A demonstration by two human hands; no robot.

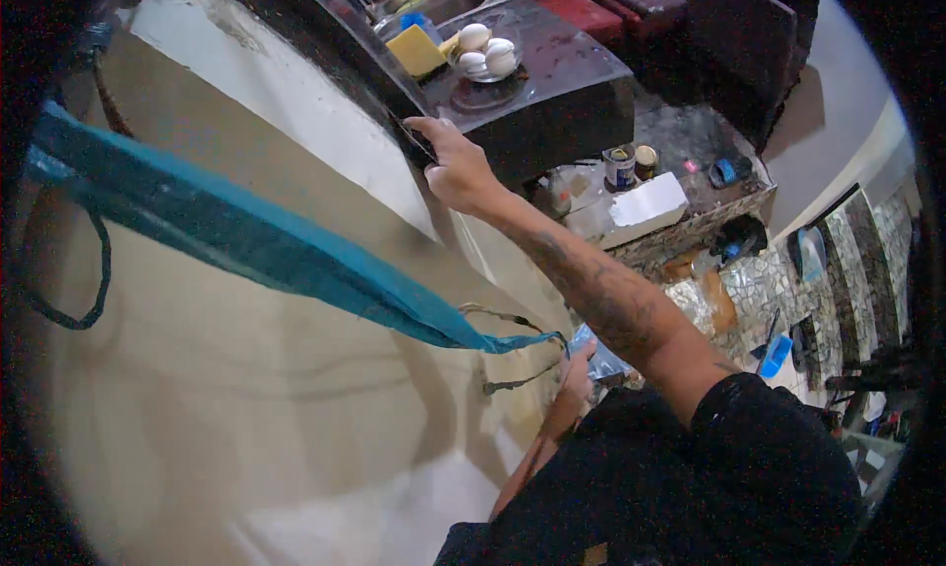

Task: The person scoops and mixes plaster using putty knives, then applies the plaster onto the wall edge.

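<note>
My right hand [458,170] reaches up and forward on a tattooed forearm to the long dark ledge [365,68] along the wall top. Its index finger stretches out and the other fingers are curled. A thin dark edge shows at the fingers, though I cannot tell whether it is a held piece or the ledge itself. Low by the wall is my left hand [576,371], closed, its contents hidden. The narrow end of a twisted teal cloth [266,246] reaches it, with thin cords [522,320] close by. Clear bluish plastic [603,351] shows behind this hand.
A glass bowl of several eggs [488,56] stands on a dark counter [581,64] beside a yellow sponge [417,52] and a steel sink [448,4]. Lower right are cans [619,167], a white box [648,201] and a blue dustpan-like thing [777,355]. Red seats [581,19] lie beyond.
</note>
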